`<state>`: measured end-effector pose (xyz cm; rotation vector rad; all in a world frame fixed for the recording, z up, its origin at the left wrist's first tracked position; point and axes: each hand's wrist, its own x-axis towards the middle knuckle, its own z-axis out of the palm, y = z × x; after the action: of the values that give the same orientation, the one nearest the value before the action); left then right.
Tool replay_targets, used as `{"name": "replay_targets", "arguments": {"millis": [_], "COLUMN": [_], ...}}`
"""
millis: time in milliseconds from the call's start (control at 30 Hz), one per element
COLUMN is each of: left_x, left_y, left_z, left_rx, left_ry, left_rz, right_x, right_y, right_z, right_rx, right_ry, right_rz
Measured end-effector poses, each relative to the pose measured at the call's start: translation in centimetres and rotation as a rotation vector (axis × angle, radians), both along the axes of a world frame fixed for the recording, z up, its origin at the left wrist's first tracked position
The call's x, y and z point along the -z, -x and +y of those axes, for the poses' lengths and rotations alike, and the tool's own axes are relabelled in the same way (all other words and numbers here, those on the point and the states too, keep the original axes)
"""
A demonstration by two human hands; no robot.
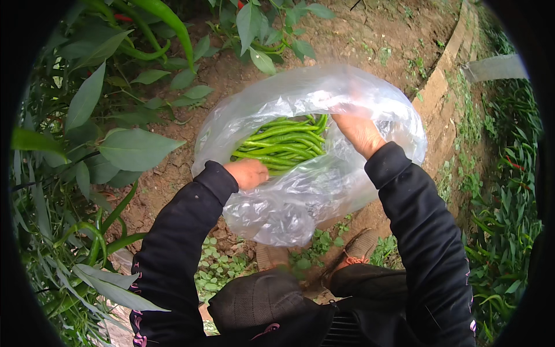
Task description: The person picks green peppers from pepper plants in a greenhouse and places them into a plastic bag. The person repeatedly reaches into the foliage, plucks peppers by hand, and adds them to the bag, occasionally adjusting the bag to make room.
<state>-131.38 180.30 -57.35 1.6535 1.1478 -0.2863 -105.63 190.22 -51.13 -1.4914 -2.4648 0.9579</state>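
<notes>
A large clear plastic bag [347, 173] lies on the soil before me with its mouth spread wide. Inside it is a heap of long green chili peppers [282, 145], mostly lying side by side. My left hand [248, 172] is curled at the near left rim of the bag, gripping the plastic right beside the peppers. My right hand [359, 131] reaches into the mouth at the right of the heap. Its fingers pass behind the bag's far wall and show only as a blur through the plastic, so their grip is hidden.
Chili plants [134, 149] with hanging green peppers [167, 26] crowd the left side. Another planted row [507, 182] runs along the right, beyond a raised soil edge [438, 86]. My shoes [362, 245] stand among low weeds [221, 264] just behind the bag.
</notes>
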Motion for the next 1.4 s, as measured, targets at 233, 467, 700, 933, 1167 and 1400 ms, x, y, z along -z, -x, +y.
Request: {"name": "replay_targets", "arguments": {"millis": [233,467,700,933,1167,1400], "left_x": [2.3,6.4,9.4,4.5,1.6,-1.4], "left_y": [-2.4,-7.3,-8.4,-3.2,-2.2,-1.6], "left_z": [1.3,-0.7,4.0,5.5,5.7,3.9], "left_rx": [-0.05,-0.06,-0.672,-0.822,-0.839,-0.958], "left_ry": [-0.254,-0.024,-0.708,-0.151,-0.301,-0.035], "left_rz": [-0.212,-0.215,-0.707,-0.693,-0.513,-0.514], "right_x": [0.9,-0.1,5.7,13.8,9.6,2.3], "right_y": [-2.2,-8.3,-5.9,-2.2,-2.8,-0.6], "right_z": [-2.6,-3.0,-4.7,-8.4,-7.1,-4.7], "right_rx": [-0.325,-0.521,-0.245,0.088,0.138,0.215], "right_ry": [0.367,0.375,0.09,0.234,0.574,0.289], "right_rz": [-0.196,-0.811,-0.34,-0.385,-0.249,0.025]}}
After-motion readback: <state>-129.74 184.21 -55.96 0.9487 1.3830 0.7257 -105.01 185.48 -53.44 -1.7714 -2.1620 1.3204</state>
